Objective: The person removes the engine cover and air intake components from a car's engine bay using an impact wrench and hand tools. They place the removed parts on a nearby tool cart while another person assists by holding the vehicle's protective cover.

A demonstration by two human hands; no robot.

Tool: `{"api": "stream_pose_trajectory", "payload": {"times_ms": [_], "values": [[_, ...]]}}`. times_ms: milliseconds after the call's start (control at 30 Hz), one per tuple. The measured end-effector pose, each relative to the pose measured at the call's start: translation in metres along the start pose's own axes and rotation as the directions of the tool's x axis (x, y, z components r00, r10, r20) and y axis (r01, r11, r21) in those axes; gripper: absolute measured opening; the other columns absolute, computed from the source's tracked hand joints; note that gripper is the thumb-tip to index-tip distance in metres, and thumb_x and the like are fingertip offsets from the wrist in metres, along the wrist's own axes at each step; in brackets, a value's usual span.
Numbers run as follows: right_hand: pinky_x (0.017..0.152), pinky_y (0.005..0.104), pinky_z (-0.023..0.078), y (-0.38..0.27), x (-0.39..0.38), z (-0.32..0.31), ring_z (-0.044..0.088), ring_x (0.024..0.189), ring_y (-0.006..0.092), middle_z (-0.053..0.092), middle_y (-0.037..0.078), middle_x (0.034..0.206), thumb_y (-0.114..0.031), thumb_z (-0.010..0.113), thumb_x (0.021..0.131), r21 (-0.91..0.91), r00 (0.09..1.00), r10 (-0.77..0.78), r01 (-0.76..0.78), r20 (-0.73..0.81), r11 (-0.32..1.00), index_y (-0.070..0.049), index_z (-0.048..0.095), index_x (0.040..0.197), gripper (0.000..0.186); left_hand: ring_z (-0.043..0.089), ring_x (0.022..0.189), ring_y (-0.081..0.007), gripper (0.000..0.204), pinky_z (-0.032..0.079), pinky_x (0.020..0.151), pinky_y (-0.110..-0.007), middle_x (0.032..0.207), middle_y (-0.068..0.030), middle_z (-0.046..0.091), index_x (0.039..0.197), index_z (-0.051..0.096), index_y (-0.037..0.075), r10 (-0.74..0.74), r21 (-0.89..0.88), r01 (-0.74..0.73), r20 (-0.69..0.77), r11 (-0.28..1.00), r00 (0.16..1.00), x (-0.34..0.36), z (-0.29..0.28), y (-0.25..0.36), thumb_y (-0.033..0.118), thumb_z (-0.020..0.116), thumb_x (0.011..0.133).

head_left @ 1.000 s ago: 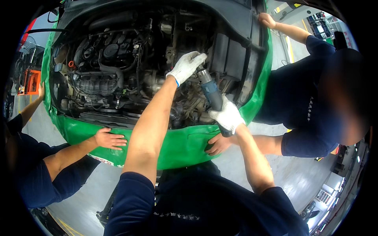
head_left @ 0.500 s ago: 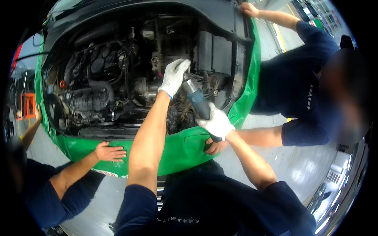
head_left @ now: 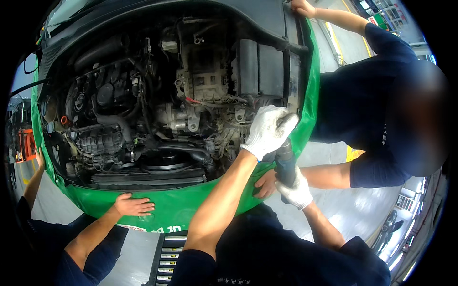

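Both my hands wear white knit gloves. My left hand (head_left: 268, 131) closes over the top end of a dark power tool (head_left: 285, 162) at the right front of the open engine bay (head_left: 157, 105). My right hand (head_left: 296, 190) grips the tool's lower body just below. The tool stands nearly upright beside the green car front (head_left: 176, 205). Its tip is hidden under my left glove.
A person in dark blue on the right rests one hand (head_left: 265, 183) on the green front and another (head_left: 301, 6) on the far edge. A person on the left lays a hand (head_left: 133, 206) on the front. A socket tray (head_left: 167, 260) lies below.
My view has moved closer. Both my hands and the tool have shifted right and out of the engine bay toward the car's right front edge.
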State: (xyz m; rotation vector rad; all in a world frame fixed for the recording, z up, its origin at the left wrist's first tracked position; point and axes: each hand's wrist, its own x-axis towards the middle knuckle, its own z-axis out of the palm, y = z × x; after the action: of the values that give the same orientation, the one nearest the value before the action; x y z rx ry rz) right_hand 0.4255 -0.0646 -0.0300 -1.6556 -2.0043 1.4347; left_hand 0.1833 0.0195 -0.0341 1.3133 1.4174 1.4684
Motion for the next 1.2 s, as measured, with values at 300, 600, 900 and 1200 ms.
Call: {"api": "stream_pose_trajectory", "payload": {"times_ms": [300, 600, 900, 1200], "values": [[0.083, 0.0492, 0.059, -0.017, 0.016, 0.003, 0.075, 0.097, 0.0448, 0.074, 0.026, 0.104, -0.027, 0.082, 0.084, -0.296, 0.984, 0.176, -0.163, 0.019, 0.941, -0.005, 0.052, 0.139, 0.067, 0.058, 0.07, -0.0128, 0.029, 0.046, 0.066, -0.033, 0.072, -0.0059, 0.061, 0.087, 0.07, -0.002, -0.247, -0.27, 0.254, 0.06, 0.929, 0.967, 0.0, 0.009, -0.066, 0.025, 0.07, 0.099], [0.081, 0.0476, 0.058, -0.03, 0.023, 0.01, 0.075, 0.091, 0.041, 0.073, 0.023, 0.1, -0.026, 0.082, 0.084, -0.251, 0.987, 0.158, -0.151, 0.01, 0.956, -0.002, 0.053, 0.131, 0.06, 0.06, 0.068, -0.0137, 0.036, 0.047, 0.064, -0.034, 0.071, -0.0083, 0.064, 0.087, 0.07, -0.002, -0.244, -0.262, 0.255, 0.074, 0.931, 0.967, 0.013, 0.002, -0.066, 0.032, 0.068, 0.098], [0.078, 0.0342, 0.055, -0.034, 0.031, 0.065, 0.064, 0.084, 0.0168, 0.068, 0.006, 0.095, -0.014, 0.082, 0.085, -0.032, 0.975, 0.107, -0.116, -0.196, 0.993, -0.004, 0.056, 0.123, 0.048, 0.053, 0.068, -0.0081, 0.035, 0.044, 0.064, -0.03, 0.069, 0.0003, 0.059, 0.08, 0.066, 0.002, -0.297, -0.363, 0.424, 0.355, 0.83, 0.886, 0.039, -0.013, -0.064, 0.032, 0.068, 0.098], [0.071, 0.0322, 0.055, -0.025, 0.043, 0.039, 0.063, 0.075, 0.0128, 0.068, 0.004, 0.088, -0.004, 0.079, 0.081, 0.154, 0.974, 0.209, -0.194, -0.087, 0.969, -0.004, 0.059, 0.113, 0.038, 0.06, 0.069, -0.0145, 0.041, 0.05, 0.069, -0.036, 0.073, -0.0104, 0.067, 0.09, 0.072, 0.0, -0.254, -0.295, 0.302, 0.189, 0.906, 0.949, 0.039, 0.001, -0.069, 0.041, 0.073, 0.094]]}}
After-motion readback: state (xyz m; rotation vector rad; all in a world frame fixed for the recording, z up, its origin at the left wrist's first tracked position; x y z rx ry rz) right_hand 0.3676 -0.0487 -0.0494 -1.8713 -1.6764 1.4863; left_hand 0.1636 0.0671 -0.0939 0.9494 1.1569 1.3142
